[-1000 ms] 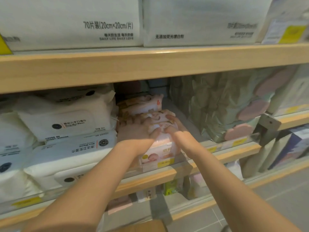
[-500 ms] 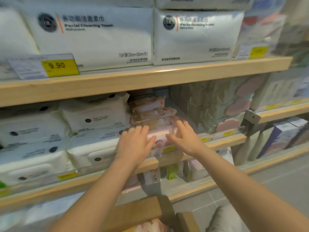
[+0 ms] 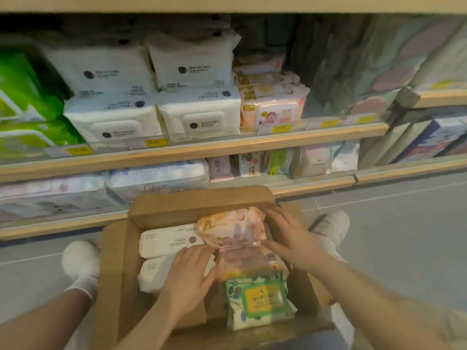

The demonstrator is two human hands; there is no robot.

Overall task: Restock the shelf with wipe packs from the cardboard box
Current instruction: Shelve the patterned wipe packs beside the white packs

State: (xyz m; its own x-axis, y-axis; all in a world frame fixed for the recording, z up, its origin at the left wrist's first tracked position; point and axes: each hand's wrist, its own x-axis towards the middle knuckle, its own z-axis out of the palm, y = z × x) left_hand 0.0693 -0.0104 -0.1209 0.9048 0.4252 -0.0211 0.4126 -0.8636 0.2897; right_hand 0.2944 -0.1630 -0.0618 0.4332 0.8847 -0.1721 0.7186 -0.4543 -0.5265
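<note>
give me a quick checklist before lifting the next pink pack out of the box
1. Both hands at the pink pack: ok, left hand and right hand flank it.
2. Firm grip: cannot tell, fingers look flat.
3. Box flaps open: ok.
4. Green pack clear of the lift: ok, it lies nearer the person.
5. Room on the pink stack on the shelf: cannot tell.

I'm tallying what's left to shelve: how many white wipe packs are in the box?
2: one white pack at the box's far left, another just nearer, partly under the left hand. More may be hidden.
</note>
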